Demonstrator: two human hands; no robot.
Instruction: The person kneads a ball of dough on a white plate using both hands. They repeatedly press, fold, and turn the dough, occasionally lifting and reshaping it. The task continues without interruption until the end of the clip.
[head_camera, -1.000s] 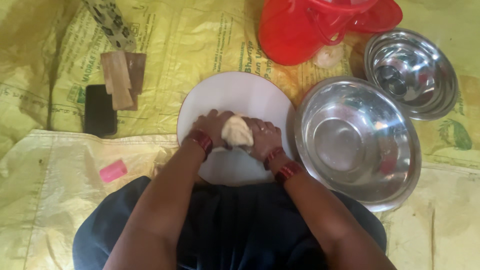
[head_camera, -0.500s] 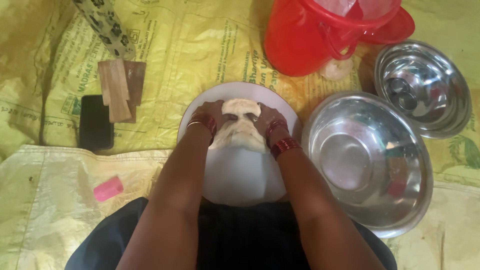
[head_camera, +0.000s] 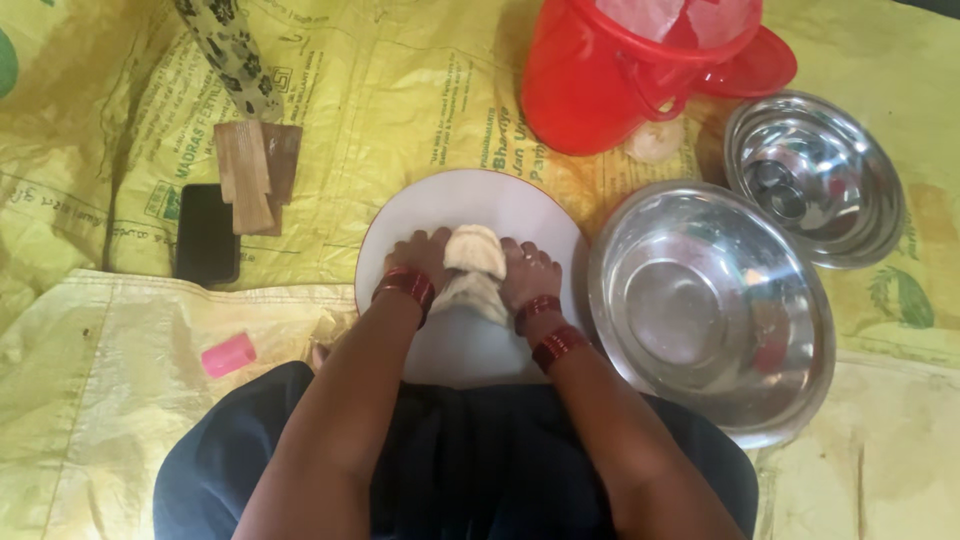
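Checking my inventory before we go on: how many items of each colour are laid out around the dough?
Steel bowls: 2
Red bucket: 1
White round board: 1
Pink small cylinder: 1
Black phone: 1
Wooden pieces: 2
Total: 8

Large steel bowl (head_camera: 710, 310) crowds board's (head_camera: 470, 200) right; red bucket (head_camera: 610, 80) beyond; left side open.

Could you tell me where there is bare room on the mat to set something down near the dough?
Bare yellow sheet lies between the wooden pieces and red bucket, and left of the white plate past the pink cap. The right side is crowded: large steel bowl and small one sit close. Both hands press the dough.
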